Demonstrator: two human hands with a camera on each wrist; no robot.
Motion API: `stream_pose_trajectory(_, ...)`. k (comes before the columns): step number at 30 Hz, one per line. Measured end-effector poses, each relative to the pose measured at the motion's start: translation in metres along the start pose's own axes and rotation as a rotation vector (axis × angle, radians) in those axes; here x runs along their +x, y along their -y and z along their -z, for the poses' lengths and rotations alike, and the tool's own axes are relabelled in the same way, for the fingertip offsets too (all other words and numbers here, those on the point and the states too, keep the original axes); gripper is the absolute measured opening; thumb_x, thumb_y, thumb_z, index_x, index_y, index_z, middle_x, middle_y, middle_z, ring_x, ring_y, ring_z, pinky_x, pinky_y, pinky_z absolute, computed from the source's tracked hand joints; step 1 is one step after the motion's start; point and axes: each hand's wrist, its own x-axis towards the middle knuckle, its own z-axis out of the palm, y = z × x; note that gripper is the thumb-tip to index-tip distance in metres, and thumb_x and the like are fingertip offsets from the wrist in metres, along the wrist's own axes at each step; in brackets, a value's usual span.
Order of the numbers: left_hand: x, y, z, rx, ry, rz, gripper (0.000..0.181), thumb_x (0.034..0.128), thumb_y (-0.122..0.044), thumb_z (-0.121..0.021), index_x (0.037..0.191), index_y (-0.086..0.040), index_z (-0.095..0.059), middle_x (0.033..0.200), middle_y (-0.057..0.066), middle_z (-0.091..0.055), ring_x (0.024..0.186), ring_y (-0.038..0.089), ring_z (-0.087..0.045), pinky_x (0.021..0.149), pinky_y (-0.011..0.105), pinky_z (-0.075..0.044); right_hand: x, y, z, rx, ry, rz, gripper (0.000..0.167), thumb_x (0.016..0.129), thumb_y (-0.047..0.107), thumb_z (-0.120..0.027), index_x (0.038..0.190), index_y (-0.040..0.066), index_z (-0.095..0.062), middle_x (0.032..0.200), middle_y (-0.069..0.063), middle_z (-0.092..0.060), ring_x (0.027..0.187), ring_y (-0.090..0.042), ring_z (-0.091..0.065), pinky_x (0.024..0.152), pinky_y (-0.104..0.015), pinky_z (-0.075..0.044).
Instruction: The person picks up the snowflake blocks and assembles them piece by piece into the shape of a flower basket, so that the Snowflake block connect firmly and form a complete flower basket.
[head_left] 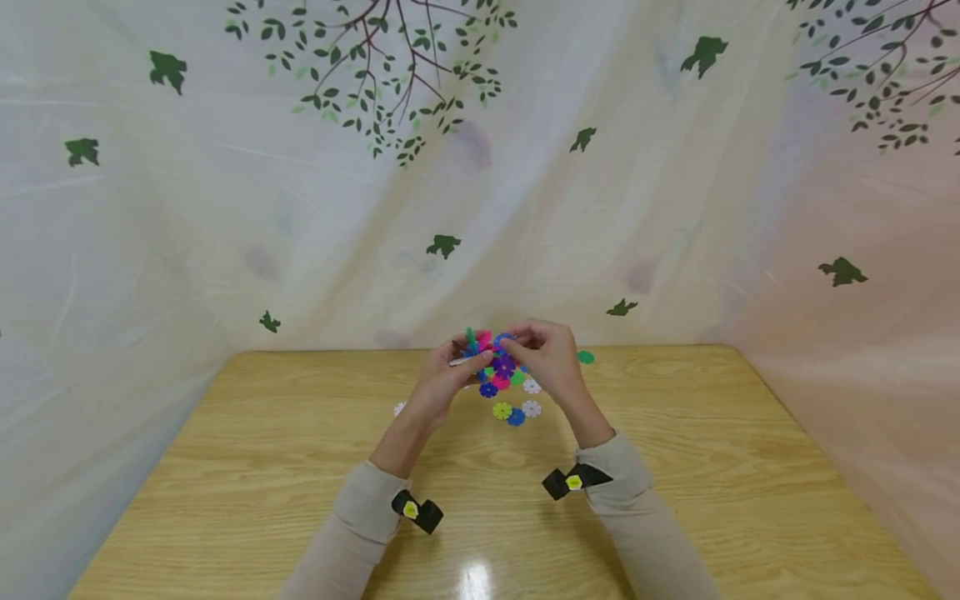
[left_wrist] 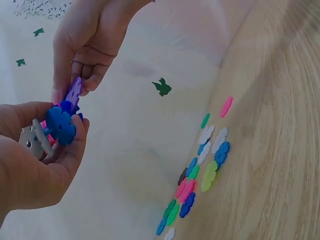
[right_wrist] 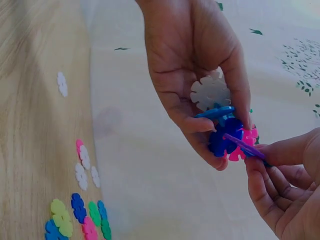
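Observation:
My left hand (head_left: 442, 379) grips a cluster of joined flower-shaped discs above the table. In the left wrist view the cluster shows a blue disc (left_wrist: 60, 126), a white disc (left_wrist: 33, 142) and some pink. The right wrist view shows a dark blue disc (right_wrist: 220, 142) and a pink disc (right_wrist: 250, 136) in it. My right hand (head_left: 551, 362) pinches a purple disc (right_wrist: 242, 145) between thumb and fingers, against the cluster's dark blue disc. Whether the purple disc is slotted in, I cannot tell.
Loose discs lie on the wooden table (head_left: 300, 467) beneath and beyond the hands, among them a yellow-green one (head_left: 502, 411), a blue one (head_left: 516, 417) and a green one (head_left: 586, 357) at the back edge. A printed curtain (head_left: 525, 225) hangs behind the table.

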Motion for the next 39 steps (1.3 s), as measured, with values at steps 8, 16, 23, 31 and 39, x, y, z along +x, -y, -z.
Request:
stream_pose_trajectory(8, 0.001, -0.001, 0.002, -0.078, -0.054, -0.029, 0.037, 0.0980, -0.006, -0.065, 0.134, -0.004, -0.058, 0.108, 0.000, -0.064, 0.091, 0.010, -0.067, 0.084, 0.025, -0.058, 0.000, -0.002, -0.006, 0.109, 0.027, -0.026, 0.012, 0.093, 0.005, -0.073, 0.095, -0.007, -0.074, 0.083, -0.026, -0.072, 0.062, -0.010, -0.066, 0.060, -0.025, -0.060)
stream_pose_trajectory(16, 0.006, -0.001, 0.005, -0.173, -0.073, -0.019, 0.048, 0.0997, -0.002, -0.060, 0.145, 0.000, -0.047, 0.124, 0.008, -0.062, 0.095, 0.007, -0.067, 0.085, 0.023, -0.059, 0.002, -0.004, 0.007, 0.120, 0.247, -0.133, 0.020, 0.100, 0.010, -0.065, 0.108, -0.007, -0.072, 0.095, -0.026, -0.074, 0.077, -0.022, -0.073, 0.074, -0.038, -0.063)
stream_pose_trajectory(23, 0.009, -0.006, 0.017, -0.151, -0.054, 0.052, 0.041, 0.1021, -0.010, -0.060, 0.141, -0.003, -0.051, 0.114, -0.001, -0.074, 0.092, 0.008, -0.069, 0.082, 0.024, -0.059, 0.009, -0.018, 0.034, -0.042, 0.503, -0.134, 0.025, 0.103, 0.014, -0.061, 0.117, -0.004, -0.071, 0.106, -0.026, -0.073, 0.090, -0.029, -0.072, 0.077, -0.029, -0.060)
stream_pose_trajectory(31, 0.007, -0.016, 0.025, -0.170, -0.066, 0.070, 0.027, 0.1041, -0.015, -0.058, 0.130, -0.006, -0.058, 0.093, -0.011, -0.075, 0.081, 0.008, -0.070, 0.076, 0.023, -0.060, 0.010, -0.063, 0.067, -0.432, 0.709, -0.139, 0.018, 0.092, 0.001, -0.071, 0.107, -0.009, -0.071, 0.094, -0.020, -0.074, 0.081, -0.024, -0.069, 0.070, -0.030, -0.056)
stream_pose_trajectory(39, 0.005, -0.015, 0.026, -0.103, -0.046, 0.090, 0.039, 0.1040, -0.018, -0.059, 0.140, -0.004, -0.053, 0.098, -0.011, -0.075, 0.080, 0.008, -0.069, 0.073, 0.023, -0.057, -0.002, -0.105, 0.086, -0.537, 0.753, -0.150, 0.021, 0.084, 0.000, -0.079, 0.103, 0.001, -0.072, 0.095, -0.013, -0.071, 0.087, -0.021, -0.064, 0.077, -0.035, -0.056)
